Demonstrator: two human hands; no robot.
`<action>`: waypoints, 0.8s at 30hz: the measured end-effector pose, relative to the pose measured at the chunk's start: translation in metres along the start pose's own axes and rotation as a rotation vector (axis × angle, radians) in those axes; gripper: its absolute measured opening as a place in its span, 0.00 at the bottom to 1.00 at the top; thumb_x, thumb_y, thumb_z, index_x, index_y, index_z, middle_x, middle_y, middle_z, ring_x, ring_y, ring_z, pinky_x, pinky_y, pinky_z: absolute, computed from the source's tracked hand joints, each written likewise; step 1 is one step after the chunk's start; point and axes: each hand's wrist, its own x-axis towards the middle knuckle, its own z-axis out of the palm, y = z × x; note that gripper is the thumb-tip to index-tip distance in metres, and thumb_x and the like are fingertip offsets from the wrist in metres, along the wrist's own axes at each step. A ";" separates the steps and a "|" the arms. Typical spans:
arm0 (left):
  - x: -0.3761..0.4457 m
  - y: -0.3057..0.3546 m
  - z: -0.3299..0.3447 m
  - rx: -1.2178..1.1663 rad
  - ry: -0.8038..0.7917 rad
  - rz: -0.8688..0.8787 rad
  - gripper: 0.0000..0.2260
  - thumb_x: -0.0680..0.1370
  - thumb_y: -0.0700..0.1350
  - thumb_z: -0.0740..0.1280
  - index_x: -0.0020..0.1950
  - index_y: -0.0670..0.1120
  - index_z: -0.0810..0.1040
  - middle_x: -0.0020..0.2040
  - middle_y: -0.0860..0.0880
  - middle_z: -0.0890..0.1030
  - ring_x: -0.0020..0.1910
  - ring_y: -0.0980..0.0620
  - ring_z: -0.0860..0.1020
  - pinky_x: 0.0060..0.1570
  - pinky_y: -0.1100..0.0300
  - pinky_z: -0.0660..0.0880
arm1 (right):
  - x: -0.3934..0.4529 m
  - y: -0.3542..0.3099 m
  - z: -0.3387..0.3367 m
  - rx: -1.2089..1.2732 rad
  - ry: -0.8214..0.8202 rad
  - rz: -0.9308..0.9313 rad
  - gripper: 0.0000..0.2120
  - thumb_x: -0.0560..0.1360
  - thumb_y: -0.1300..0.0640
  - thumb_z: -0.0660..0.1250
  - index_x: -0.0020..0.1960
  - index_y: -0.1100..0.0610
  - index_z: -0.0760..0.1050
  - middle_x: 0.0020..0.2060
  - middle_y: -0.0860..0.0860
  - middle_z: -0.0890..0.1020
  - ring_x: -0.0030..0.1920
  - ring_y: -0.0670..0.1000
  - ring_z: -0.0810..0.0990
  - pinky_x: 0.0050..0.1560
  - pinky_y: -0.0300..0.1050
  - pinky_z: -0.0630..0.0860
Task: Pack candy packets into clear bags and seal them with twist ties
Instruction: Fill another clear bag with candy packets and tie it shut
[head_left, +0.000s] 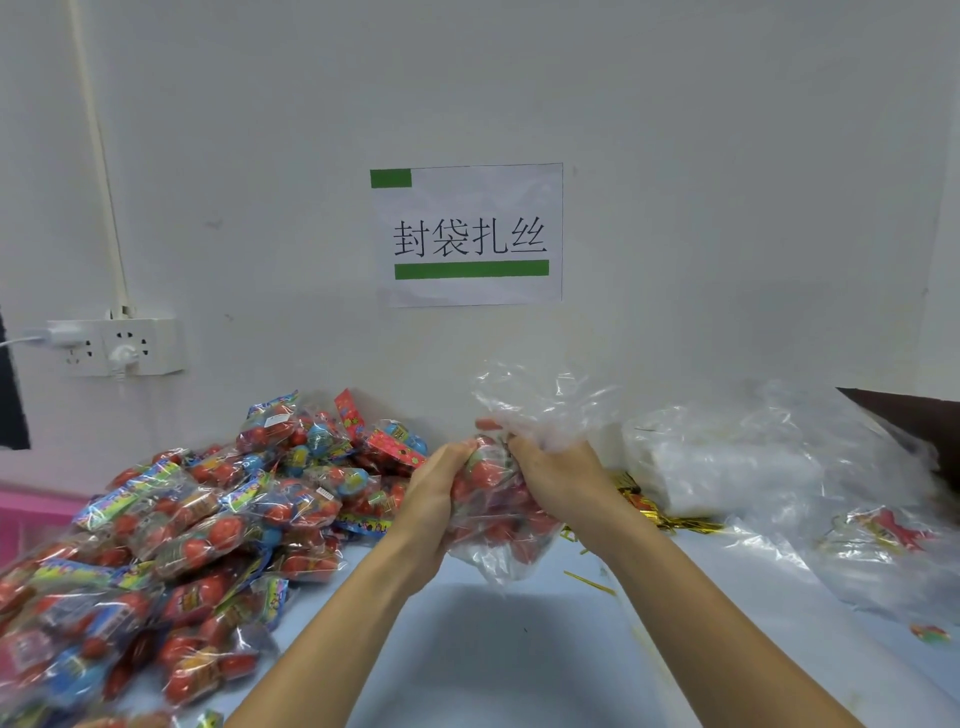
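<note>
Table (498, 649): pale blue, set against a white wall.
Candy packets (171, 525): large heap at 9 o'clock, red and blue sweets.
Spare bags (737, 467): clear stack at 3 o'clock.
Clear bag (498, 499): centre, filled with red candy, open neck rising toward 12 o'clock.
Left hand (434, 493): fingers curled, gripping the bag's left side.
Right hand (563, 480): fingers curled, bunching the neck.
Twist ties (670, 519): gold, just right of the right hand.

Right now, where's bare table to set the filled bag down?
Bare table lies between the forearms, below the clear bag. Left is crowded with the candy packet pile; right holds gold twist ties and empty bags.
</note>
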 end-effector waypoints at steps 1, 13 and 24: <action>0.001 0.000 -0.001 0.007 -0.014 0.010 0.16 0.81 0.49 0.60 0.60 0.41 0.80 0.57 0.35 0.82 0.57 0.34 0.80 0.59 0.34 0.75 | 0.000 -0.001 -0.001 0.025 -0.021 0.012 0.20 0.79 0.60 0.58 0.44 0.43 0.86 0.31 0.40 0.82 0.31 0.38 0.79 0.32 0.28 0.72; -0.003 -0.014 0.000 -0.075 -0.244 0.125 0.29 0.80 0.66 0.55 0.73 0.49 0.72 0.68 0.42 0.77 0.67 0.43 0.76 0.67 0.42 0.71 | 0.006 -0.005 -0.011 0.324 0.188 0.260 0.19 0.73 0.63 0.61 0.36 0.48 0.86 0.39 0.49 0.87 0.44 0.52 0.85 0.40 0.46 0.83; -0.008 -0.026 0.014 0.167 -0.070 0.627 0.29 0.72 0.66 0.67 0.71 0.64 0.65 0.65 0.59 0.77 0.67 0.54 0.74 0.65 0.54 0.72 | 0.008 -0.009 -0.007 0.658 0.199 0.365 0.23 0.79 0.67 0.55 0.50 0.46 0.84 0.48 0.57 0.86 0.47 0.59 0.87 0.44 0.53 0.84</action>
